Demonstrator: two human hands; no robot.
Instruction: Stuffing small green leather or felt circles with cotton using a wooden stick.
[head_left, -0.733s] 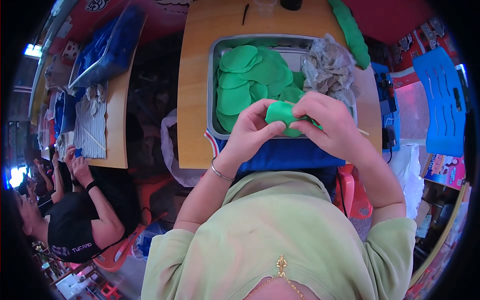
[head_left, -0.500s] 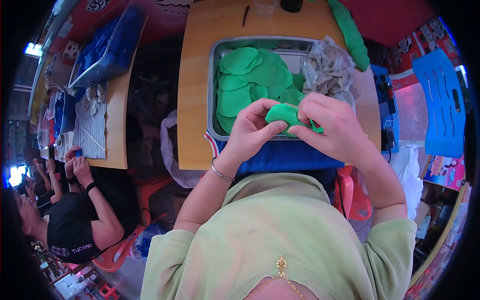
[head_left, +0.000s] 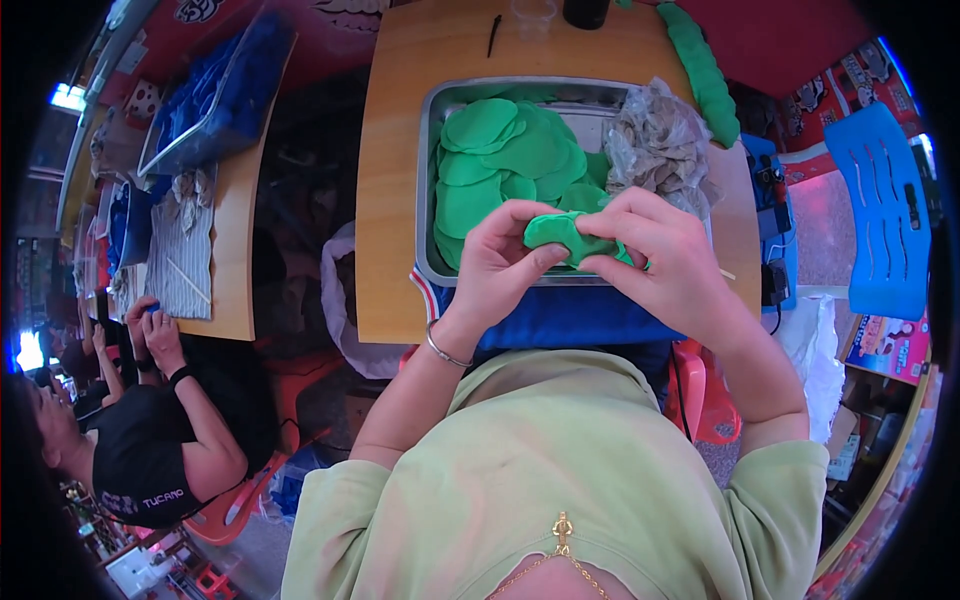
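Above the near edge of a metal tray (head_left: 424, 190), I hold a folded green piece (head_left: 555, 232) of soft, thin sheet; whether it is cloth or something else I cannot tell. My left hand (head_left: 500, 255) pinches its left end between thumb and fingers. With thumb and curled fingers, my right hand (head_left: 655, 255) grips its right end, where a bit of green shows below the fingers. Behind my hands, many flat green discs (head_left: 500, 145) overlap in the tray's left part. A clear plastic bag of crumpled greyish stuff (head_left: 660, 145) fills its right side.
A long green ruffled roll (head_left: 697, 70) lies at the table's far right. A dark cup (head_left: 584, 12) and a thin black tool (head_left: 494, 35) are at the back. Leftward, a co-worker (head_left: 150, 430) sits by another table with a bin of blue pieces (head_left: 205, 90).
Both hands keep hold of the green piece, which has shifted slightly left and turned. The right fingers have moved along its upper edge. A pale stick now shows beside my right wrist.
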